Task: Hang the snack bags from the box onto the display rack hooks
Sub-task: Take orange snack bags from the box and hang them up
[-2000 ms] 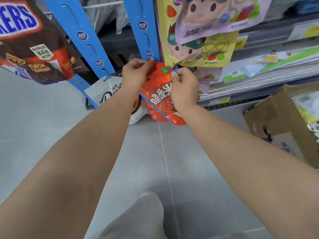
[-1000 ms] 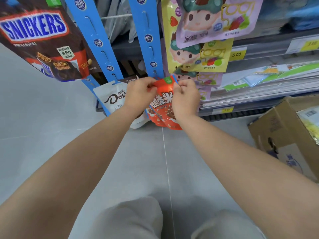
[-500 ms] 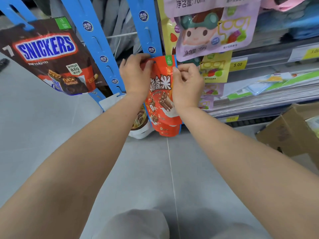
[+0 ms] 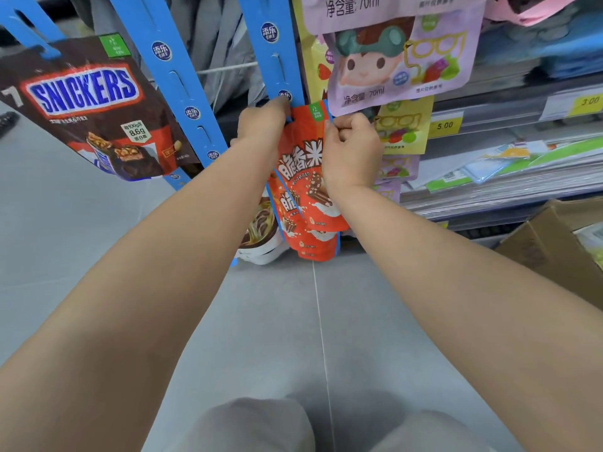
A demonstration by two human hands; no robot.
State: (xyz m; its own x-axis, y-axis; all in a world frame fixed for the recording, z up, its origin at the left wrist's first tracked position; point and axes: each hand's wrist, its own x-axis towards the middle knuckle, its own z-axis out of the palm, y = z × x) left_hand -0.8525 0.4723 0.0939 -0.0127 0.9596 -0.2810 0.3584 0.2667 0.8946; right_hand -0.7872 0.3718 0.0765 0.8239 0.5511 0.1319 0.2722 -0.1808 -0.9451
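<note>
Pinches with the left hand (image 4: 261,120) the top left corner of the orange snack bag (image 4: 301,164), fingers curled right against the middle blue hang strip (image 4: 275,57). Pinches with the right hand (image 4: 350,151) the bag's top right edge, fingers folded into a loose fist. Holds the bag upright against the front of that strip, green-tabbed top at the strip, bottom overlapping more orange bags (image 4: 316,246) that hang at the strip's lower end. Cannot tell whether the bag's hole sits on a hook; hidden by the hands. Just left of those lower bags, behind the left forearm, a white and brown bag (image 4: 261,230) near the lower end of the next blue strip (image 4: 176,79). Farther left, hanging from the leftmost strip, a dark Snickers bag (image 4: 88,106). Just beside the held bag's top right corner, a purple pouch (image 4: 391,60), with a yellow pouch (image 4: 404,125) below it. Along the shelf edge to the right, a yellow price tag (image 4: 444,126) reading 5.00. Down at the right edge of the grey floor (image 4: 98,239), the cardboard box (image 4: 548,249), open.
</note>
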